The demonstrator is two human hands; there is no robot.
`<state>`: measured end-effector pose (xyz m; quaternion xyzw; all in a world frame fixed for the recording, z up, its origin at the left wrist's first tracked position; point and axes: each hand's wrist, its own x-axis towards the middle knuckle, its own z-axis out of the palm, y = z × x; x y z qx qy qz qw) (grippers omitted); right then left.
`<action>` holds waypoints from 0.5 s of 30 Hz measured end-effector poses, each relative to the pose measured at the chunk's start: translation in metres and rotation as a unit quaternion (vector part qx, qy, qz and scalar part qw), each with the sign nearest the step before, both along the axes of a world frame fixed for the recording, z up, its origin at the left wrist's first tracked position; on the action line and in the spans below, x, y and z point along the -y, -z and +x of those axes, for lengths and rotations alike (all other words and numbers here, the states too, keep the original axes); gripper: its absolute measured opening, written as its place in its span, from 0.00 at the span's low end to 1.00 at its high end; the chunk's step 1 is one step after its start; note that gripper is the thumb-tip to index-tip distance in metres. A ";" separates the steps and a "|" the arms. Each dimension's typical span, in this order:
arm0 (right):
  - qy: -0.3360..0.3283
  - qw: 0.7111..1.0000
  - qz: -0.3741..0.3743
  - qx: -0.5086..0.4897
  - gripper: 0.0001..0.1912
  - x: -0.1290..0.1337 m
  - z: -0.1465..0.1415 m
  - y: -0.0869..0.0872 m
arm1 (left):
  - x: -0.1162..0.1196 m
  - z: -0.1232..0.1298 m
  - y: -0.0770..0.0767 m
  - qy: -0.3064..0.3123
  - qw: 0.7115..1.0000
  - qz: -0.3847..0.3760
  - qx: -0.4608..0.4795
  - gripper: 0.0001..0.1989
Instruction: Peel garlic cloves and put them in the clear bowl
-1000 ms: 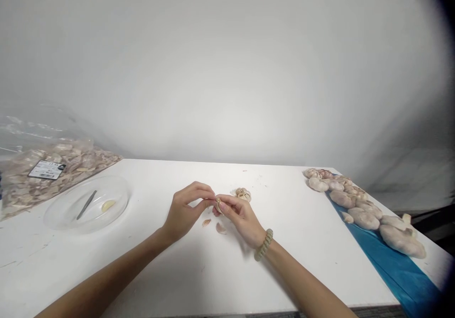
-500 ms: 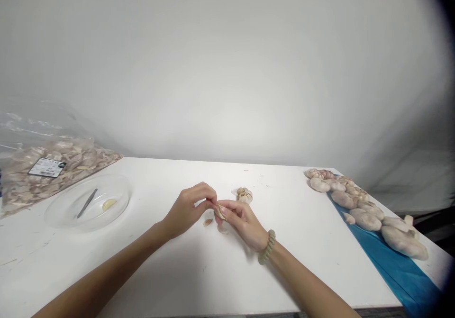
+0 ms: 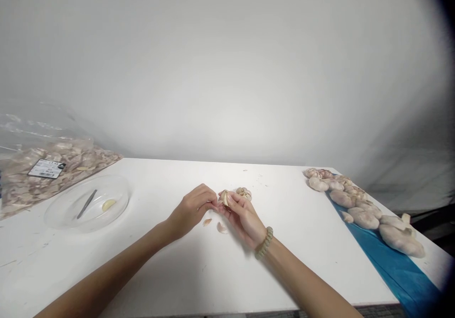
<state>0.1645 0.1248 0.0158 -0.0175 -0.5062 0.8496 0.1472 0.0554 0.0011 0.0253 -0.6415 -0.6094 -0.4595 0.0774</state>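
Note:
Over the middle of the white table [image 3: 199,270], my right hand [image 3: 242,216] holds a small garlic clove [image 3: 224,197] between thumb and fingers. My left hand [image 3: 192,208] pinches at the clove's skin from the left, fingertips touching it. Two bits of peeled skin [image 3: 221,227] lie on the table just below the hands. A partly split garlic bulb [image 3: 244,193] rests right behind my right hand. A bead bracelet [image 3: 264,243] circles my right wrist.
A clear plastic dish [image 3: 88,206] at the left holds a peeled clove [image 3: 108,204] and a thin dark tool [image 3: 86,204]. Behind it lies a clear bag of garlic skins [image 3: 46,168]. Several whole garlic bulbs [image 3: 359,209] lie along a blue sheet [image 3: 394,266] at the right edge.
Both hands have shifted slightly right and away from me, and the clove has been turned up in my right fingers. The skin bits on the table stay put.

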 end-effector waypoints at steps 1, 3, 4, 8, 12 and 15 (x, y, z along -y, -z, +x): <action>0.019 1.000 0.005 0.002 0.11 -0.001 -0.001 0.000 | 0.000 0.000 0.000 0.004 1.000 -0.003 0.000 0.10; 0.075 0.997 0.025 0.009 0.11 -0.006 -0.002 0.002 | 0.000 0.000 0.001 0.013 1.000 -0.015 0.001 0.10; 0.104 0.994 0.039 0.012 0.11 -0.008 -0.003 0.003 | 0.000 0.000 0.002 0.018 1.000 -0.025 0.004 0.10; 0.155 0.981 0.113 0.022 0.14 -0.017 -0.003 0.006 | 0.000 -0.002 0.008 -0.016 0.995 -0.092 0.043 0.09; 0.151 0.970 0.192 0.013 0.14 -0.016 -0.002 0.005 | -0.001 -0.005 0.013 -0.071 0.988 -0.129 0.047 0.10; 0.144 0.964 0.223 0.005 0.13 -0.013 -0.001 0.005 | -0.001 -0.005 0.013 -0.101 0.992 -0.075 0.015 0.09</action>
